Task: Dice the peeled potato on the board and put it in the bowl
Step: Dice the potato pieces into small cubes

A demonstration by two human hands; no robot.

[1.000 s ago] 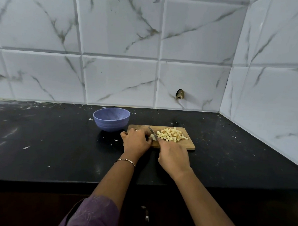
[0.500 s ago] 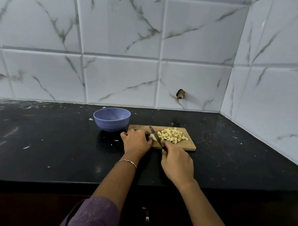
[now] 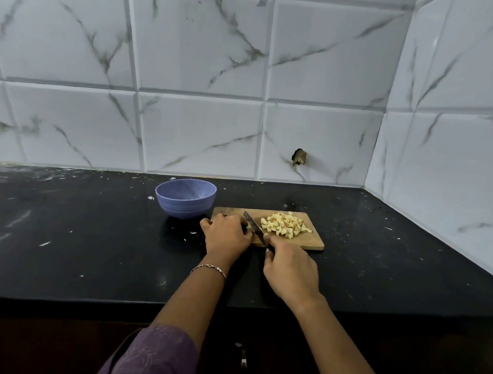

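Now our left grip (image 3: 227, 234) curls over the last potato piece (image 3: 249, 228) on the board (image 3: 307, 244), right grip (image 3: 291, 269) clenching the knife (image 3: 253, 225); we should slice evenly, blade clear of knuckles, toward the diced pile (image 3: 284, 225) at right.

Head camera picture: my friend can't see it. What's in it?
A person's right hand holds a knife on a wooden board beside diced potato, while the left hand rests curled on the board. A purple bowl stands just left of it.
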